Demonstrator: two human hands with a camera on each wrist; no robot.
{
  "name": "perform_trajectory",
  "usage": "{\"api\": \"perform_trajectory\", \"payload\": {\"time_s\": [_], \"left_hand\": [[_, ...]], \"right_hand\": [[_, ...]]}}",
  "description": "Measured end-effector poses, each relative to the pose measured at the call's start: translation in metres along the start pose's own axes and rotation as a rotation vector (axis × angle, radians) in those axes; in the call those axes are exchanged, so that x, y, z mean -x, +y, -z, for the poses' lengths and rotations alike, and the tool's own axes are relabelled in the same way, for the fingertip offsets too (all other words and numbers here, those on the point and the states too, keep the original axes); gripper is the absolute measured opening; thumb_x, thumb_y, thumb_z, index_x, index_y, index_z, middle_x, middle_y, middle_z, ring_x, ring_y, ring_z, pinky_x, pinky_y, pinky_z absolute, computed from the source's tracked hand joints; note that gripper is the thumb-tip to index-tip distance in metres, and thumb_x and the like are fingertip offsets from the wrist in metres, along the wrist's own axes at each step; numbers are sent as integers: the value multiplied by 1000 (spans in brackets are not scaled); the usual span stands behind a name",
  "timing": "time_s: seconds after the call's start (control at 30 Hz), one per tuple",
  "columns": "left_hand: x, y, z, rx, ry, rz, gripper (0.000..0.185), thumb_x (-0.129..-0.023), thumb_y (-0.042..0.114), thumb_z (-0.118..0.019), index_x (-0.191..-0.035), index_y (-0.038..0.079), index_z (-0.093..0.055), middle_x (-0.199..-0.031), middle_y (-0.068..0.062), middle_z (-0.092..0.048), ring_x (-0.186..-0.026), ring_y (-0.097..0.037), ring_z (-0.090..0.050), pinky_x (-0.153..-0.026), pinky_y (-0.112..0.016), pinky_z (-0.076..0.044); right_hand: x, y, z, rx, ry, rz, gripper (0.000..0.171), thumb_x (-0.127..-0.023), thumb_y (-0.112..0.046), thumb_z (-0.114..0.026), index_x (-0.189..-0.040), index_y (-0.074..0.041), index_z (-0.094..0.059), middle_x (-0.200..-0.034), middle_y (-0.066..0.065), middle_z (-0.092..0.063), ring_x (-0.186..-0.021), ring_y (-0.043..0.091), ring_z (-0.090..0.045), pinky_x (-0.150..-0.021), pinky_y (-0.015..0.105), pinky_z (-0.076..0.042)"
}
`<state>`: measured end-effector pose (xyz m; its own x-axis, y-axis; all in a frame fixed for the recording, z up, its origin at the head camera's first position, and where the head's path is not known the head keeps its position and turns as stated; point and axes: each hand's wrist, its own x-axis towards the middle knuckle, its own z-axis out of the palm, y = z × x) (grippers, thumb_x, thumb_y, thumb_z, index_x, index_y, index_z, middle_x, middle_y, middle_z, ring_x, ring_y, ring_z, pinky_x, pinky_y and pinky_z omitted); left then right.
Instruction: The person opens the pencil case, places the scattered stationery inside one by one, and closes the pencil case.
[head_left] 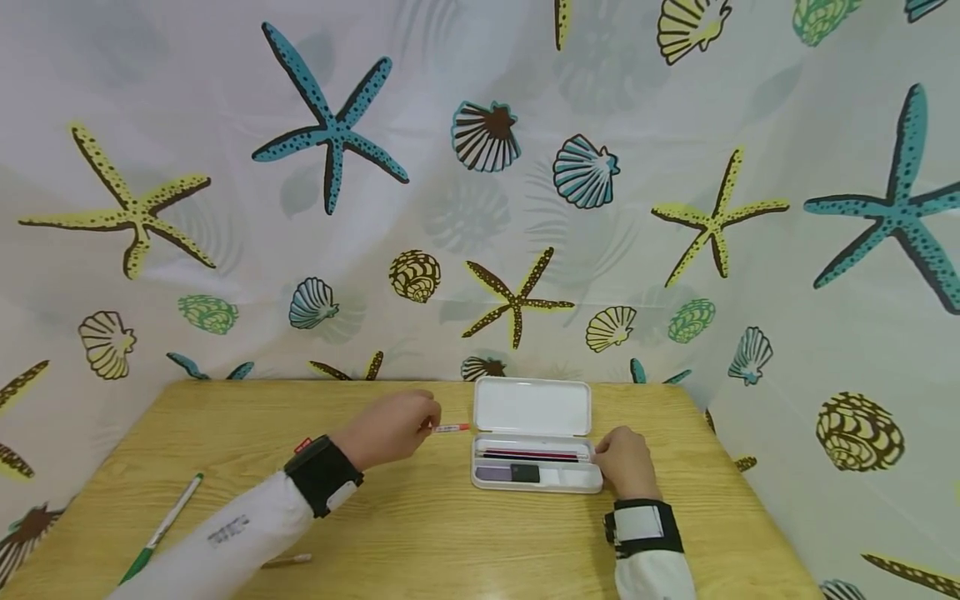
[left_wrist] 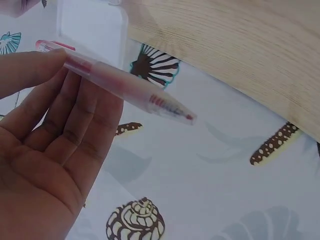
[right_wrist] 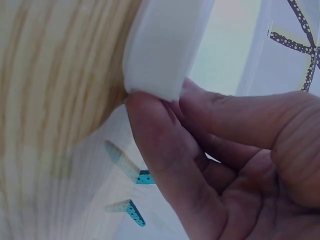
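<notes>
On the tabletop [head_left: 420,533] an open white case [head_left: 534,446] lies near the 12 o'clock edge. The right hand [head_left: 626,462] grips the case's 3 o'clock end with curled fingers. The left hand [head_left: 393,429] pinches a red pen [head_left: 450,428], at 9 o'clock of the case.

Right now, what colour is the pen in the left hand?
Translucent red pen, clearest in the left wrist view.
</notes>
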<state>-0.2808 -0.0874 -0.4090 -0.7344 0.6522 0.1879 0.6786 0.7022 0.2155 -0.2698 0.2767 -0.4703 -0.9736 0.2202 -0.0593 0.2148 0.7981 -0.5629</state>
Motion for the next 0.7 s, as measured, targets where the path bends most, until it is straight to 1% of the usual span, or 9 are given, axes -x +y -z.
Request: {"api": "perform_trajectory", "payload": {"time_s": [0.17, 0.37, 0.5, 0.7], "left_hand": [[-24, 16, -6, -7, -17, -50, 7, -93, 3, -73, -93, 9, -74, -82, 4, -61, -73, -9, -56, -70, -26, -53], [-52, 32, -15, -4, 11, -107, 9, -94, 1, -71, -89, 9, -74, -81, 3, -62, -73, -10, -55, -70, -26, -52], [-69, 44, -21, 13, 9, -115, 8, -94, 1, -70, -90, 8, -75, -81, 3, -61, -73, -10, -55, -68, -25, -50], [-90, 57, -38, -6, 5, -114, 11, -95, 2, -68, -90, 8, -75, -82, 4, -62, -74, -9, -55, -67, -23, -48]], "right_hand": [[-2, 2, -2, 5, 0, -9, 5, -87, 1, -74, -85, 6, -72, -81, 14, -67, -73, 28, -61, -60, 35, -50], [-3, 2, -2, 2, -6, -14, 5, -88, 1, -73, -85, 5, -72, -81, 14, -67, -73, 29, -61, -60, 35, -49], [-2, 3, -1, 5, 0, -11, 5, -87, 1, -73, -85, 5, -72, -81, 14, -67, -74, 29, -61, -60, 35, -49], [-1, 1, 0, -6, 2, -7, 5, -87, 1, -74, -84, 6, -72, -81, 14, -67, -73, 29, -60, -60, 35, -49]]}}
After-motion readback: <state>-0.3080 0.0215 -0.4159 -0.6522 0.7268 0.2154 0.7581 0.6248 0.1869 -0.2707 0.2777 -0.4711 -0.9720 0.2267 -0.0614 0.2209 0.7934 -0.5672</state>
